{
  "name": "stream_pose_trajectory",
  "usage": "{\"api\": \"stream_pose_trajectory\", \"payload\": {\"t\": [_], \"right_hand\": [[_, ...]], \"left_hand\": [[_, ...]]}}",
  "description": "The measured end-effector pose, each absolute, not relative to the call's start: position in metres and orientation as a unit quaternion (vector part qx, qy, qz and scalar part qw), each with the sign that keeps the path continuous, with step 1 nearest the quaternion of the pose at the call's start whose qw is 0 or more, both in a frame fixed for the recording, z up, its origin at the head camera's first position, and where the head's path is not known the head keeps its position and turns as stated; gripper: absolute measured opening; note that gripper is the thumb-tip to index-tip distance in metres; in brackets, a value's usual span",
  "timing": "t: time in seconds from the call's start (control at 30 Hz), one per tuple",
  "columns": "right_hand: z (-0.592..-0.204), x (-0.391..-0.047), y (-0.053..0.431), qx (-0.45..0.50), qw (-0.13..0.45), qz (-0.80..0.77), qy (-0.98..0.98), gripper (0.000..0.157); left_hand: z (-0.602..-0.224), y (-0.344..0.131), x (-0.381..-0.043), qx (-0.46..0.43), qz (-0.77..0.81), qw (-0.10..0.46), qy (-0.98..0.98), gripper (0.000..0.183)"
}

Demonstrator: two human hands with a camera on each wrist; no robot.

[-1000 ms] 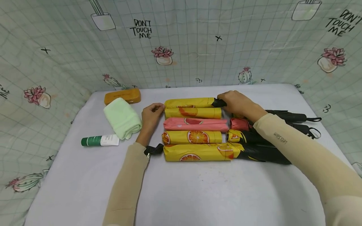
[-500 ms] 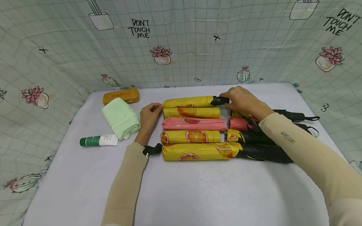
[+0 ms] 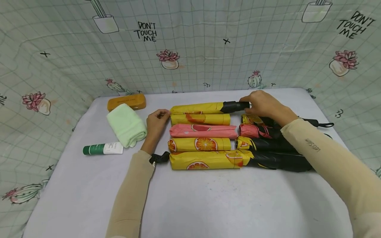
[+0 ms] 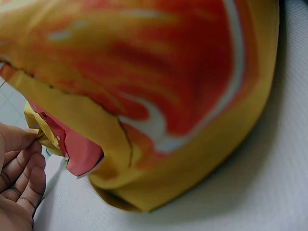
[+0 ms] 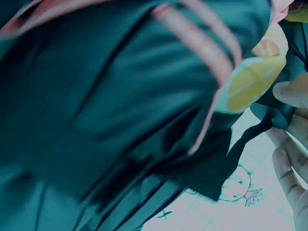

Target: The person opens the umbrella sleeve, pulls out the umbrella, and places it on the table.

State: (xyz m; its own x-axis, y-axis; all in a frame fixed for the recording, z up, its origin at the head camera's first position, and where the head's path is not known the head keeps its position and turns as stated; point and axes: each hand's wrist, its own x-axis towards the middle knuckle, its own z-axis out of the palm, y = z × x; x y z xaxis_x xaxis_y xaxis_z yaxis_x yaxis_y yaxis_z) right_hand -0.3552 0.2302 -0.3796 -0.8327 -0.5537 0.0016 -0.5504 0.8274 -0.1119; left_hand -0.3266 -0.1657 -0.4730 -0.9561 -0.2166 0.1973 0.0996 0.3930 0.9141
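Note:
In the head view, a yellow umbrella sleeve (image 3: 196,108) lies at the back of a row of sleeves. My left hand (image 3: 156,124) pinches its left end; the left wrist view also shows thumb and finger (image 4: 24,139) on yellow cloth. From the right end sticks the black part of a folding umbrella (image 3: 235,106). My right hand (image 3: 263,104) pinches that umbrella's far end, and the right wrist view shows fingers (image 5: 291,163) around a dark end with a strap. Most of this umbrella is hidden inside the sleeve.
In front lie a yellow sleeve (image 3: 208,119), a pink sleeve (image 3: 205,131) and orange-print sleeves (image 3: 205,144). Folded black umbrellas (image 3: 279,162) lie at right, partly under my forearm. At left are a green cloth (image 3: 128,125), an orange-brown case (image 3: 128,101) and a green-white tube (image 3: 102,148).
My right hand has moved right, drawing the umbrella further out of the yellow sleeve, so more black shows. My left hand has stayed at the sleeve's left end.

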Motion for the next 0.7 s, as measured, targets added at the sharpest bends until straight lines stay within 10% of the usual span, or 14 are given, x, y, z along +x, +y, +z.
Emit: {"api": "stream_pose_trajectory", "payload": {"t": [0.7], "right_hand": [[-0.377, -0.349, 0.267, -0.275, 0.009, -0.03, 0.961, 0.042]], "left_hand": [[-0.473, -0.166, -0.327, 0.027, -0.553, 0.14, -0.821, 0.021]]}}
